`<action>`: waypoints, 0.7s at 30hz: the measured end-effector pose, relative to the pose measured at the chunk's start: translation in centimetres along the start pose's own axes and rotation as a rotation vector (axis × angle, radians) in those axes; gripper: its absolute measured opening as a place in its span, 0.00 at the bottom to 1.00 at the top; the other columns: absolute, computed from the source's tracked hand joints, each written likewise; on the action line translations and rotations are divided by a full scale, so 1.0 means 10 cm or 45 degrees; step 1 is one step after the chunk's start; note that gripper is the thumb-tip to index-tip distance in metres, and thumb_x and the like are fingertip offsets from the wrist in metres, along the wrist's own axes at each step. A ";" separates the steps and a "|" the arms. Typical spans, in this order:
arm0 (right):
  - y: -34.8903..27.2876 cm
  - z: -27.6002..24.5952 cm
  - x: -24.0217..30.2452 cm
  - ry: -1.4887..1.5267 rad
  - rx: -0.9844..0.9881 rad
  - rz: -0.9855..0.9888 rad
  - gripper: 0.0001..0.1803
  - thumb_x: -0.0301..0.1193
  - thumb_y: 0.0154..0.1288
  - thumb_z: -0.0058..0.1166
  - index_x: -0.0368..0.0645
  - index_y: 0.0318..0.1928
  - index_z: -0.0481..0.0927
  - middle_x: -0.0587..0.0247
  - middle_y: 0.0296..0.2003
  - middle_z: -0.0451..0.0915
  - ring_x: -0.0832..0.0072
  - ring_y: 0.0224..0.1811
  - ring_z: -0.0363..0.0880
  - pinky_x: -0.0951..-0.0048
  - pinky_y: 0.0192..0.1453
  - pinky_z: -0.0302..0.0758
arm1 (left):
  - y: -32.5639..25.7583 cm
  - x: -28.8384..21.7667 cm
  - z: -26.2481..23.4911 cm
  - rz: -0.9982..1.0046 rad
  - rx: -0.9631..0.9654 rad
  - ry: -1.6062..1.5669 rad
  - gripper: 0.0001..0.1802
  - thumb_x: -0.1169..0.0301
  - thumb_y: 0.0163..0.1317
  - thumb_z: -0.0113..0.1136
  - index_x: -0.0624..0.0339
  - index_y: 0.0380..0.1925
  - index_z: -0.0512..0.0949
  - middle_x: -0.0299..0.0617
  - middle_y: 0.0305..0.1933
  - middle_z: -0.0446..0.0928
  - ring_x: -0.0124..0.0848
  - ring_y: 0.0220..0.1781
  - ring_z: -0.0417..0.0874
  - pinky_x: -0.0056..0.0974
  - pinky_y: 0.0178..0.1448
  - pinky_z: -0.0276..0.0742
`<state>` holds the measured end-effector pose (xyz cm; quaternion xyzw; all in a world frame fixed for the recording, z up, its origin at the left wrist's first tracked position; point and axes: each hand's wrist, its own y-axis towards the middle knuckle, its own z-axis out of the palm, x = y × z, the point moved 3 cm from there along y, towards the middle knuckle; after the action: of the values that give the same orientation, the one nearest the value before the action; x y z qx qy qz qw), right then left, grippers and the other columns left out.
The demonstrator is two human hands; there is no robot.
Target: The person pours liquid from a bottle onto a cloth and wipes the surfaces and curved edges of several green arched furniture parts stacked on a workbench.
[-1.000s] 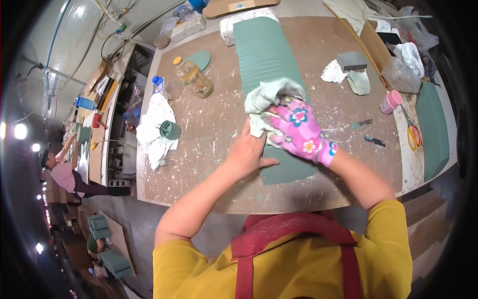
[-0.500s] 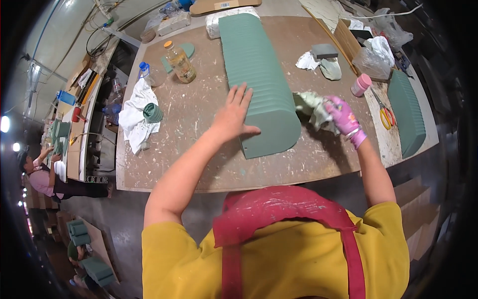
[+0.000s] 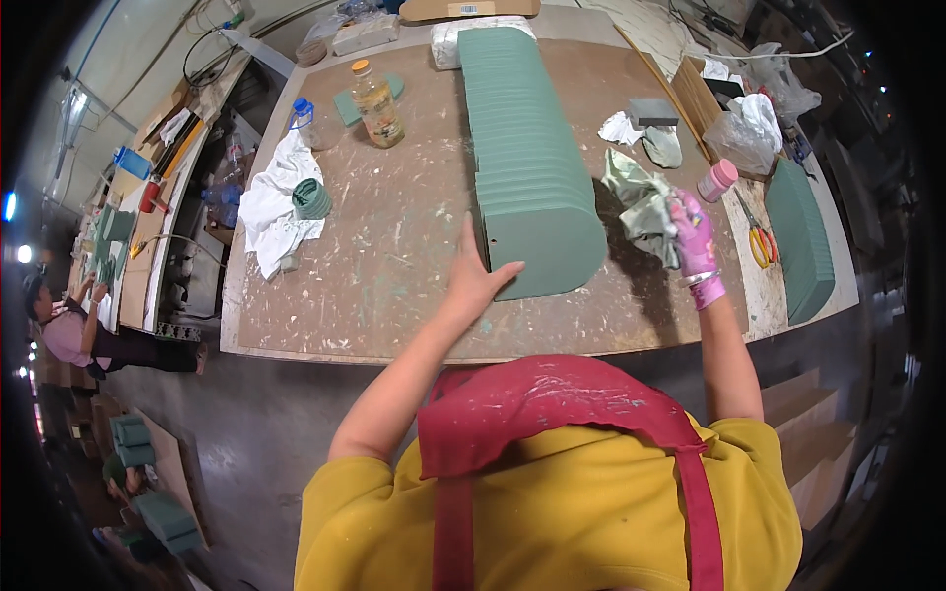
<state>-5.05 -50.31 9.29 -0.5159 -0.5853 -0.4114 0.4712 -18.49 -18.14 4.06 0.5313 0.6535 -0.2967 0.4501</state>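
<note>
A long row of green arch-shaped panels (image 3: 527, 158) lies down the middle of the worn brown worktable (image 3: 394, 246). My bare left hand (image 3: 478, 281) rests flat against the near left corner of the front panel, fingers spread. My right hand (image 3: 693, 236), in a pink flowered glove, grips a crumpled pale green rag (image 3: 641, 202) just right of the row, above the table.
A bottle of yellow liquid (image 3: 376, 102), a white cloth (image 3: 271, 202) with a green roll (image 3: 311, 198) and a blue-capped bottle (image 3: 304, 116) stand at left. A pink cup (image 3: 716, 180), scissors (image 3: 757, 236), plastic bags (image 3: 749, 123) and another green stack (image 3: 800, 241) at right. A person (image 3: 69, 330) works far left.
My right hand has carried the rag off the top of the panels to their right side. My left hand has slid from the panel top to its near left corner.
</note>
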 end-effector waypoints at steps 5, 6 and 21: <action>-0.25 0.94 0.61 -0.697 0.027 -0.769 0.17 0.38 0.64 0.52 0.45 0.51 0.77 0.50 0.45 0.78 0.54 0.50 0.76 0.61 0.56 0.71 | 0.11 -0.03 0.13 -0.075 -0.015 -0.109 0.60 0.66 0.44 0.73 0.70 0.69 0.41 0.64 0.66 0.59 0.52 0.68 0.62 0.45 0.69 0.61; -0.28 1.16 0.68 -0.788 0.075 -0.834 0.17 0.38 0.64 0.52 0.44 0.50 0.78 0.51 0.46 0.78 0.55 0.51 0.75 0.60 0.57 0.70 | 0.13 -0.01 0.14 -0.050 -0.015 -0.133 0.59 0.67 0.45 0.73 0.69 0.69 0.40 0.63 0.66 0.58 0.51 0.68 0.62 0.45 0.69 0.61; 0.52 0.04 0.27 -1.000 -0.086 -0.427 0.26 0.45 0.66 0.52 0.35 0.53 0.74 0.48 0.51 0.75 0.58 0.55 0.73 0.61 0.56 0.69 | 0.16 0.01 0.15 0.027 -0.013 -0.235 0.58 0.70 0.46 0.71 0.68 0.69 0.39 0.62 0.67 0.56 0.51 0.68 0.61 0.46 0.68 0.62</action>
<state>-0.05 -48.66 11.86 -0.5462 -0.7822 -0.2737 0.1219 -16.52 -18.98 3.49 0.5063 0.6050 -0.3364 0.5143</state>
